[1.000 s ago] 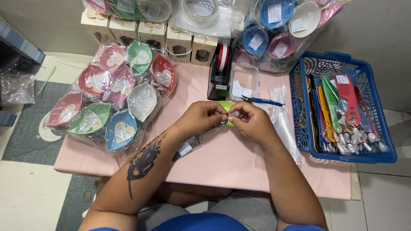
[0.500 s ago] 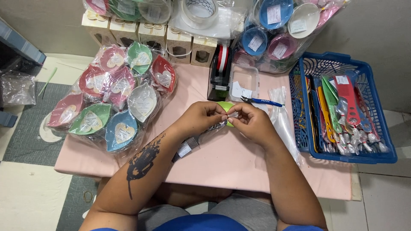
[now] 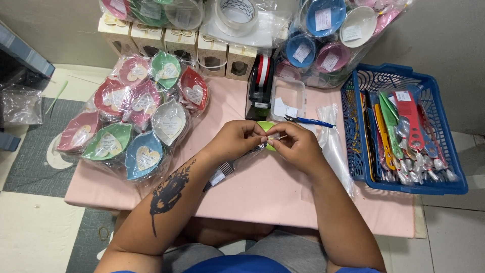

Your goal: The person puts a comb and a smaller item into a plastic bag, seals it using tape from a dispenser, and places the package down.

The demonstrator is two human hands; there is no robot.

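A: What sits between the two hands?

B: A small lime-green piece in clear wrap, held above the middle of the pink table. Only its rounded far edge shows beyond the fingertips, so which way it points cannot be told. From under the left hand a clear-wrapped handle with a striped end runs down and to the left, toward the person's left forearm; that is the long axis.

A: And the fingers?

B: Both hands are closed in a pinch. The left hand's fingertips and those of the right hand meet on the wrap at the green piece, nearly touching each other.

A: What lies just past it?

B: A black tape dispenser with a red-and-white roll, a clear plastic box, and blue-handled snips lying crosswise with the tips to the left.

A: Further out?

B: To the left, a heap of wrapped leaf-shaped dishes in pink, green, blue and white. To the right, a blue basket of coloured wrapped utensils, with a clear bag beside it.
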